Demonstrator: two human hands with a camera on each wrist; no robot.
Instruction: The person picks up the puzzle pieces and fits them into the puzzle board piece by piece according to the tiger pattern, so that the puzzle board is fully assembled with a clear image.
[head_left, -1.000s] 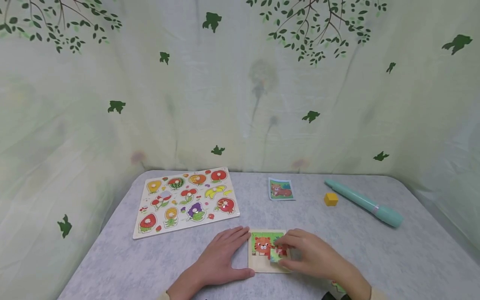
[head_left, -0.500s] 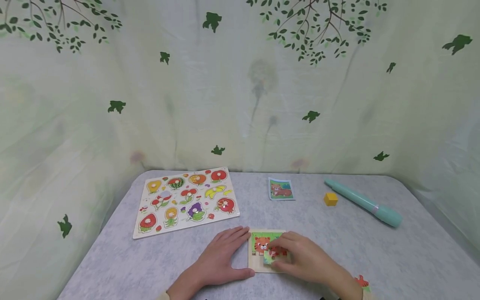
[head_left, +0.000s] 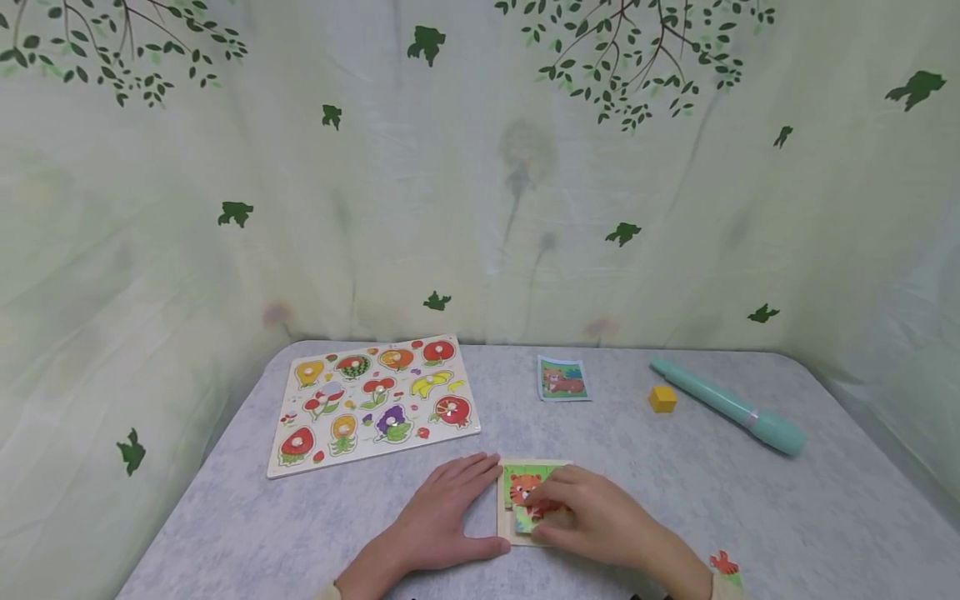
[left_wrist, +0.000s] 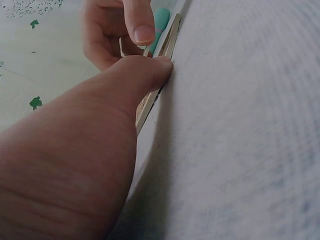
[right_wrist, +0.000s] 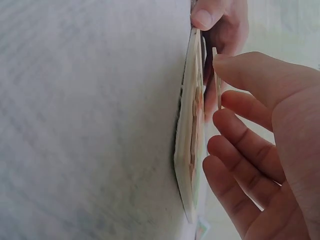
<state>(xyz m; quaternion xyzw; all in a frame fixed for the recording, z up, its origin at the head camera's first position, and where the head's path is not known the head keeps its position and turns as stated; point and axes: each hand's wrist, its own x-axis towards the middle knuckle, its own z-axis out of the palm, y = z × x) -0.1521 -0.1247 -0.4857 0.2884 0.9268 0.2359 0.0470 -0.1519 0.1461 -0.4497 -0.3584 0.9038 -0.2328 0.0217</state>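
Observation:
A small square wooden puzzle board (head_left: 505, 530) lies on the table, with a tiger face (head_left: 523, 487) pictured in its upper left. Along its left edge rests my left hand (head_left: 442, 518), fingers straight, with the thumb touching the lower left corner. Between thumb and fingertips, my right hand (head_left: 603, 517) pinches a green-and-red puzzle piece (head_left: 522, 520) over the board's lower part. In the right wrist view this thin piece (right_wrist: 216, 75) stands a little apart from the board, and the other fingers are loosely curled. My right hand covers the board's right side in the head view.
At the back left lies a fruit peg puzzle (head_left: 442, 434). A bear picture card (head_left: 564, 381), a yellow cube (head_left: 662, 400) and a teal pen-shaped stick (head_left: 727, 407) lie toward the back right. Near my right sleeve sits a loose puzzle piece (head_left: 725, 564).
My right hand has carried the pinched piece leftward across the board and slightly down. The left hand has stayed in place. More of the loose piece by my right sleeve now shows.

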